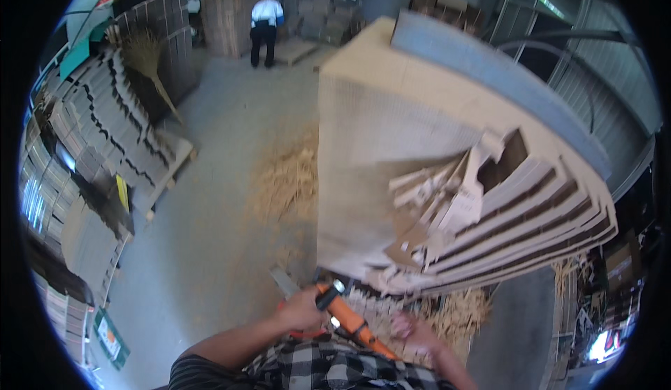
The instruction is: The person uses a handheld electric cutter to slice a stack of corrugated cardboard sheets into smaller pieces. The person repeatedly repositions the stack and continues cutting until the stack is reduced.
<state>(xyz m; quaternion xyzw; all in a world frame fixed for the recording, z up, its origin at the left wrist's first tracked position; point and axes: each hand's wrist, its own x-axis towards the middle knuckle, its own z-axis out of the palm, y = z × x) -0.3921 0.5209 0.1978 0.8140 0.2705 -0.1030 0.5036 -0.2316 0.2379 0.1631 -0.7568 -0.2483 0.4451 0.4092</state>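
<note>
My left hand (304,309) is closed around the black side handle of an orange power tool (353,323), low in the middle, in front of my checked shirt. A flat metal piece (283,280) sticks out beyond that hand; whether it belongs to the tool I cannot tell. My right hand (414,330) is to the right of the tool's orange body, apart from it, its fingers smeared by motion. Ahead of both hands stands a tall stack of die-cut cardboard sheets (517,215) with deep notches along its side. Torn cardboard scraps (447,201) hang from the notches.
Cardboard waste lies in a heap (458,313) below the stack and in a pile (290,180) on the floor. Cut cardboard stacks (115,121) and a straw broom (150,58) are at left. A grey-blue board (489,68) tops the stack. A person (265,30) stands far back.
</note>
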